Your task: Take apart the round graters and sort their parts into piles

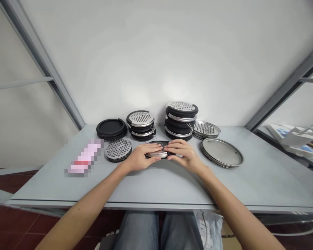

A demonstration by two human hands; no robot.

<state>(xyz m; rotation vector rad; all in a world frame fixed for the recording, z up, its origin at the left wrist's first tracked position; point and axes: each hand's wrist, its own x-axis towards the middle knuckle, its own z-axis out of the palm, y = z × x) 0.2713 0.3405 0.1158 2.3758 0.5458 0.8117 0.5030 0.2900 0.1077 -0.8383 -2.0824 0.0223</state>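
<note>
A round grater disc (156,153) with a silver edge and black rim is held just above the middle of the table. My left hand (141,157) grips its left side, thumb along the near edge and fingers across the top. On the opposite side, my right hand (185,156) clasps the black rim in the same way. The fingers cover much of the disc. Behind it stand a short stack of round graters (141,118) with black rims and a taller stack (182,107). Perforated metal discs (118,148) lie left of my left hand.
Black round trays (111,128) sit at the back left. Slotted metal discs (206,129) and plain round metal plates (222,152) lie on the right. A blurred pink item (86,156) is at the left. Metal frame posts (64,86) flank the grey table (161,189).
</note>
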